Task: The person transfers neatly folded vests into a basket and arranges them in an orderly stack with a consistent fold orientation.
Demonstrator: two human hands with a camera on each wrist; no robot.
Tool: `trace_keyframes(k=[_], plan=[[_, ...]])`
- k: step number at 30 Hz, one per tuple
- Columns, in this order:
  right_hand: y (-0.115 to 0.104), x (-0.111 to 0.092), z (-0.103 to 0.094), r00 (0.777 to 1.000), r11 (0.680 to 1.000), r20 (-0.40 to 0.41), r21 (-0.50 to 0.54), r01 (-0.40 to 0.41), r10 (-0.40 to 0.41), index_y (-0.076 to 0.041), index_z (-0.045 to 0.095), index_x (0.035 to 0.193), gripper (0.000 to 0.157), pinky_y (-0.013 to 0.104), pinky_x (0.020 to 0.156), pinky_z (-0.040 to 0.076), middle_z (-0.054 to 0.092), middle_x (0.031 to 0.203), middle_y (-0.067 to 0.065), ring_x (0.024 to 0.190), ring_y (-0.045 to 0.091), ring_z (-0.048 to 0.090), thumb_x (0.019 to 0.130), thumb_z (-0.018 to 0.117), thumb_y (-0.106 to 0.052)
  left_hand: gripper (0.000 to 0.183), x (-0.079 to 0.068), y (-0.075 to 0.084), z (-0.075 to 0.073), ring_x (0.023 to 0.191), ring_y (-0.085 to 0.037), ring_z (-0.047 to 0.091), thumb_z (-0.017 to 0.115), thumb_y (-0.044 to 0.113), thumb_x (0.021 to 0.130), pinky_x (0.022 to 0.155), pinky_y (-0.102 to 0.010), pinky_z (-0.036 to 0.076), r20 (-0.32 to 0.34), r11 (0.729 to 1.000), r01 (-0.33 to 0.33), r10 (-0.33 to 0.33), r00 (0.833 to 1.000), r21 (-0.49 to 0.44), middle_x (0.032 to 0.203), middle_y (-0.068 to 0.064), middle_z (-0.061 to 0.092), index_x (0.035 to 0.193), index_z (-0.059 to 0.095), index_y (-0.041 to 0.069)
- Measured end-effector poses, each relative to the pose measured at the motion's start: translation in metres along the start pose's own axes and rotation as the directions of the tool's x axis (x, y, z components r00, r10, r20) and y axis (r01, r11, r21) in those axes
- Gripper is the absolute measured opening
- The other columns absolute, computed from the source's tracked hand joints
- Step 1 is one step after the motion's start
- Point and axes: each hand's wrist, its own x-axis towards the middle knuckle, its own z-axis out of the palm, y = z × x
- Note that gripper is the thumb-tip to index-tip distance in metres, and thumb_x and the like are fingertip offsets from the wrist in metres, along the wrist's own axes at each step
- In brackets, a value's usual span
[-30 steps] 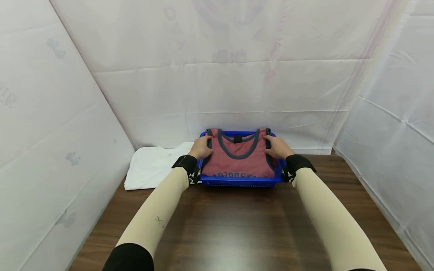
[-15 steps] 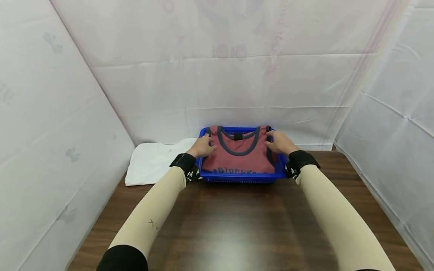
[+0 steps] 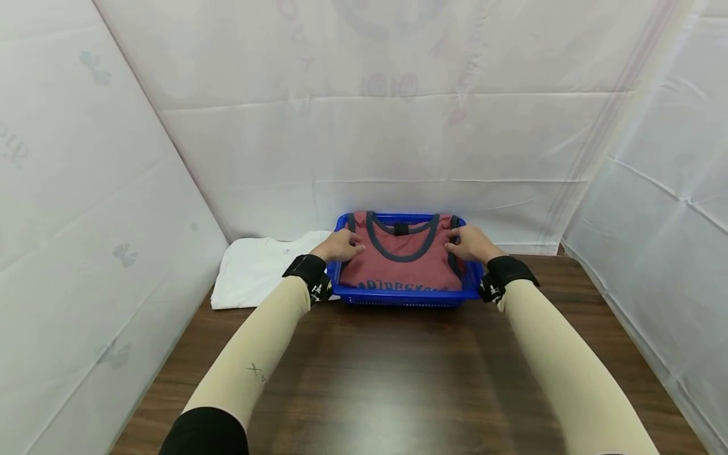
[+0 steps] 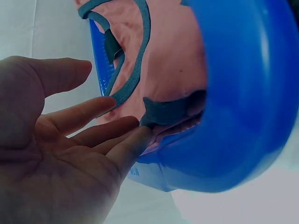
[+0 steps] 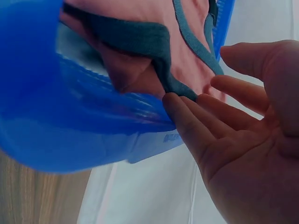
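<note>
Left hand [image 3: 337, 246]: extended, with digits nearly straight and thumb held apart; grip released, touching at the tips the dark blue-grey fabric trim [image 4: 168, 111] near one armhole of a muted red cloth shirt [image 3: 398, 272].

Right hand [image 3: 476, 245]: mirrored on the opposite side, digits long and slightly spaced, thumb apart; also released, touching the same kind of trim at the tips.

Red shirt: folded into a broad rectangle and lying inside a blue plastic basket [image 3: 405, 294] with perforated sides; rounded neckline uppermost, toward the back wall, with a black neck label [image 3: 400, 229]; dark lettering [image 3: 398, 285] partly visible along the near edge.

Basket: set at the back of a dark brown wood-grain table [image 3: 387, 354], between both wrists.

White cloth [image 3: 256, 272]: folded flat on the table, just beside the basket, on the left.

Wrists: wrapped in black straps [image 3: 506, 272], below cream sleeves [image 3: 256, 360].

Since half a second ago: right hand closer in against the shirt; upper corner there lying a little farther toward the basket's right rim; left hand, basket and white cloth nearly unchanged.
</note>
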Motion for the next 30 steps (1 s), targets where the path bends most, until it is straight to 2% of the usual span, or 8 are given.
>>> trace_keyframes(k=[4,7,10,14,17,21,25,30], plan=[[-0.001,0.002,0.002,1.000,1.000,0.017,0.011,-0.025,0.025,0.009,0.056,0.141,0.044,0.052,0.093,0.052,0.061,0.131,0.033,0.110,0.041,0.063,0.105,0.058,-0.016,0.046,0.000,-0.004,0.002,0.133,-0.036,0.054,0.056,0.019,0.106,0.109,-0.046,0.046,0.000,1.000,-0.009,0.009,1.000,-0.007,0.143,-0.024,0.057,0.145,0.054,-0.006],[-0.002,0.003,0.003,1.000,0.999,0.019,0.032,-0.020,0.019,0.008,0.057,0.141,0.043,0.052,0.094,0.051,0.059,0.134,0.033,0.113,0.042,0.063,0.105,0.057,-0.016,0.045,-0.002,-0.008,0.002,0.131,-0.037,0.056,0.057,0.018,0.105,0.107,-0.047,0.048,-0.030,0.999,-0.047,0.046,0.998,-0.012,0.141,-0.025,0.059,0.144,0.055,-0.006],[0.000,0.001,0.003,1.000,0.999,-0.005,0.053,-0.003,0.003,0.007,0.056,0.142,0.043,0.051,0.092,0.051,0.058,0.135,0.034,0.112,0.041,0.063,0.105,0.056,-0.016,0.043,-0.003,-0.016,0.000,0.128,-0.037,0.059,0.058,0.016,0.104,0.105,-0.047,0.049,-0.101,0.994,-0.104,0.101,0.990,-0.025,0.138,-0.025,0.062,0.142,0.057,-0.005],[0.008,-0.003,0.004,0.995,0.995,-0.093,0.090,0.043,-0.034,0.005,0.061,0.138,0.039,0.048,0.084,0.052,0.061,0.132,0.031,0.103,0.039,0.064,0.105,0.055,-0.015,0.039,-0.009,-0.030,-0.005,0.125,-0.038,0.062,0.057,0.015,0.105,0.105,-0.049,0.049,-0.213,0.982,-0.162,0.139,0.967,-0.093,0.137,-0.023,0.062,0.141,0.059,-0.002],[0.016,-0.008,0.004,0.980,0.988,-0.185,0.116,0.098,-0.076,0.005,0.065,0.133,0.034,0.045,0.077,0.051,0.065,0.127,0.028,0.096,0.038,0.065,0.105,0.056,-0.012,0.039,-0.017,-0.043,-0.010,0.126,-0.040,0.061,0.058,0.015,0.105,0.105,-0.050,0.049,-0.277,0.974,-0.176,0.131,0.952,-0.142,0.140,-0.023,0.061,0.141,0.059,0.000],[0.029,-0.018,0.003,0.950,0.981,-0.291,0.125,0.151,-0.109,0.005,0.068,0.128,0.031,0.048,0.075,0.054,0.067,0.123,0.027,0.095,0.038,0.067,0.105,0.056,-0.012,0.039,-0.027,-0.064,-0.016,0.127,-0.042,0.060,0.058,0.014,0.105,0.103,-0.052,0.051,-0.352,0.968,-0.181,0.111,0.929,-0.172,0.141,-0.023,0.060,0.142,0.059,0.001],[0.045,-0.033,0.005,0.934,0.979,-0.339,0.124,0.160,-0.110,0.004,0.070,0.124,0.028,0.048,0.072,0.055,0.069,0.121,0.026,0.089,0.037,0.069,0.105,0.056,-0.012,0.037,-0.034,-0.084,-0.015,0.122,-0.044,0.063,0.059,0.011,0.103,0.099,-0.054,0.053,-0.407,0.969,-0.166,0.079,0.910,-0.185,0.140,-0.024,0.061,0.139,0.061,0.001],[0.070,-0.056,0.011,0.930,0.986,-0.358,0.105,0.129,-0.083,0.004,0.072,0.120,0.026,0.046,0.068,0.056,0.072,0.114,0.024,0.085,0.036,0.070,0.104,0.057,-0.011,0.039,-0.044,-0.103,-0.011,0.122,-0.045,0.062,0.058,0.012,0.104,0.098,-0.054,0.053,-0.421,0.980,-0.100,0.019,0.907,-0.171,0.140,-0.027,0.059,0.141,0.058,0.000]])
